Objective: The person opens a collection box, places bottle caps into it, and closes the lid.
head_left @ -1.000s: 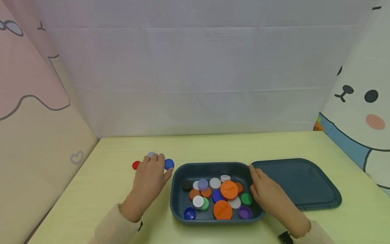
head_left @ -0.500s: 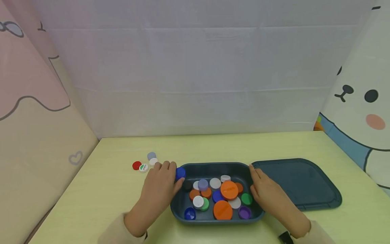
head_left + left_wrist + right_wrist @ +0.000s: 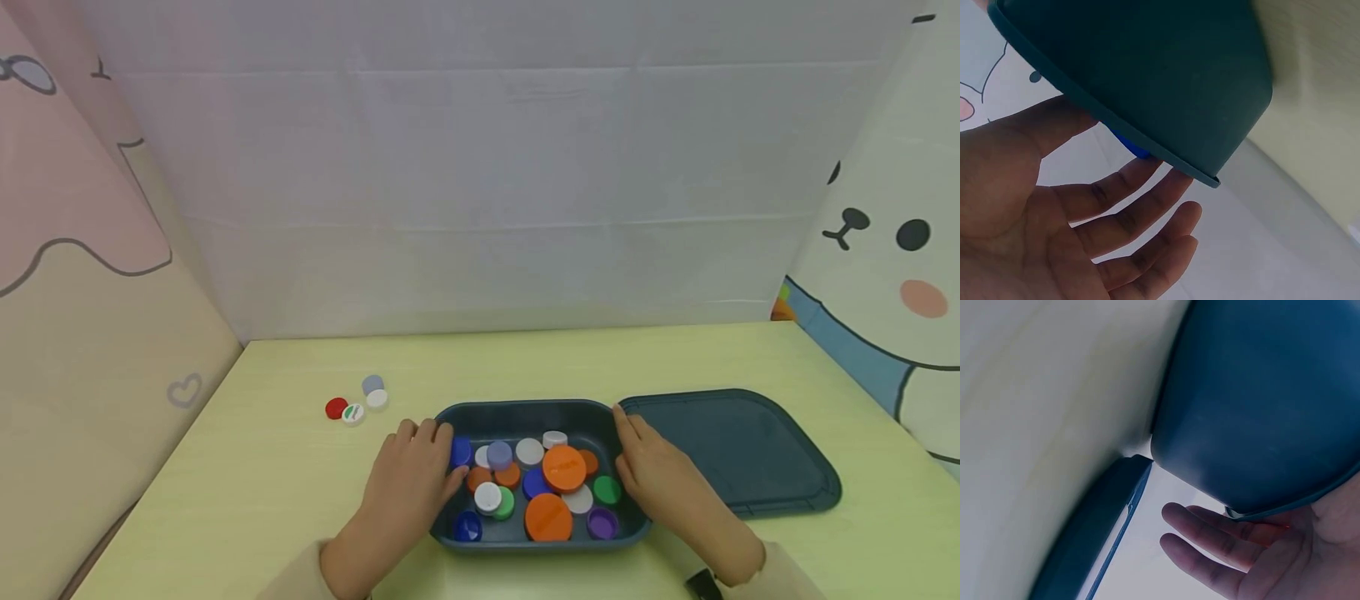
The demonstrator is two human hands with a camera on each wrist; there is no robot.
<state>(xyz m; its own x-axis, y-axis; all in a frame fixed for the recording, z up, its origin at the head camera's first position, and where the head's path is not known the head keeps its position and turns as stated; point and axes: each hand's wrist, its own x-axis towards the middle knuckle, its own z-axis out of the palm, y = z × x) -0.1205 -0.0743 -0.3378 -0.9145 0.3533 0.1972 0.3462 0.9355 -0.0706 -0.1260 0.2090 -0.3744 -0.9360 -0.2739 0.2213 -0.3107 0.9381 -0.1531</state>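
Note:
My left hand (image 3: pixel 408 479) is over the left rim of a dark blue-green box (image 3: pixel 540 546). It pinches a blue bottle cap (image 3: pixel 461 452) just inside that end. From the left wrist, only a sliver of the blue cap (image 3: pixel 1127 142) shows past the rim, between thumb and index finger; the other fingers spread loosely. Inside the box lie several bottle caps, among them two large orange caps (image 3: pixel 548 517), a purple cap (image 3: pixel 602 522) and a green cap (image 3: pixel 607 490). My right hand (image 3: pixel 667 479) rests on the box's right rim, its visible fingers (image 3: pixel 1200 565) fairly straight.
On the table left of the box lie a red cap (image 3: pixel 336 408), a white cap with a printed mark (image 3: pixel 353 414), a plain white cap (image 3: pixel 377 400) and a pale lilac cap (image 3: pixel 372 384). A dark flat lid (image 3: pixel 735 450) lies right of the box.
My left hand has carried the blue cap rightward and towards me, from beside the loose caps to inside the box's left end, hiding the black cap. The right hand has stayed put.

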